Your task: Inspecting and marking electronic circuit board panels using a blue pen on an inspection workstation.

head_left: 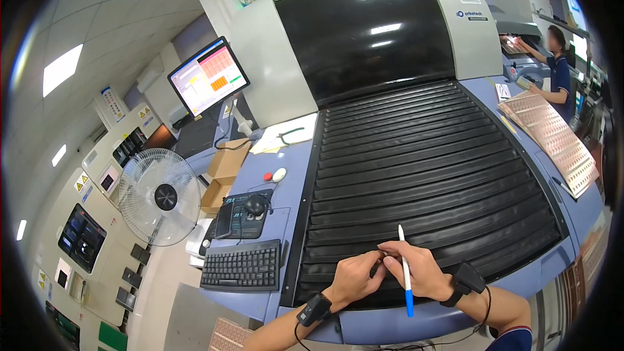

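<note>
Between the fingers of my right hand (424,272) is a white pen (407,279) with a blue end. Its white tip points away from me, and the blue end toward me. My left hand (354,278) is closed, its fingertips meeting those of my right hand. Whatever is pinched there, if anything, is too small or hidden. Both hands are over the near part of a black ribbed cover (416,156) on a large machine (260,58). A dark band device (314,309) is on my left wrist and another (469,279) on my right.
Left of the cover are a keyboard (242,266), a mouse (255,204), red and white buttons (268,176) and a monitor (208,78). A fan (166,197) stands farther left. Copper-coloured panels (552,136) lie at the right, where another person (559,71) works beyond.
</note>
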`<state>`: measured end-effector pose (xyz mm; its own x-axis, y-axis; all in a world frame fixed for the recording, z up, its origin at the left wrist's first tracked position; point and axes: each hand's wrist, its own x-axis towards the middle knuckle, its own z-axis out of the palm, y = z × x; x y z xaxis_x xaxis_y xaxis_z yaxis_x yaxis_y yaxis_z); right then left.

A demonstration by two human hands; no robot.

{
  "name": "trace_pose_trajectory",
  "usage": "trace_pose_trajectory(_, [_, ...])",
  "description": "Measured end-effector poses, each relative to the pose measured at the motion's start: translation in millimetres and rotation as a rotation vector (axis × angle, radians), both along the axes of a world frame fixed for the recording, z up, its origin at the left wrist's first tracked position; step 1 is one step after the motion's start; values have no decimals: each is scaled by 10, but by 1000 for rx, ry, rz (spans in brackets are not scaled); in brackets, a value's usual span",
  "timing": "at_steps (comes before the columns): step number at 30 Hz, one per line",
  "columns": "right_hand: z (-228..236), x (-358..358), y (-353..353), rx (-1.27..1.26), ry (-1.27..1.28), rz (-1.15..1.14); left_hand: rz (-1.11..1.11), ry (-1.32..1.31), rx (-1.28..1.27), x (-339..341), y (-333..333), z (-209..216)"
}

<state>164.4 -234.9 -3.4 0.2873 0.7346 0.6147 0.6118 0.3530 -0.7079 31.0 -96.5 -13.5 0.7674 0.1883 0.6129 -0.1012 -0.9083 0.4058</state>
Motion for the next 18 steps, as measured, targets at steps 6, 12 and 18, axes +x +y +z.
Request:
trace_pose_trajectory(6, [-4, -17, 3, 6, 17, 1, 1, 15, 14, -15, 16, -32])
trace_pose_trajectory(12, [3, -10, -5, -8, 7, -5, 4, 7, 14, -9, 10, -19])
trace_pose_trajectory(18, [4, -15, -5, -12, 8, -3, -1, 2, 33, -8, 10, -9])
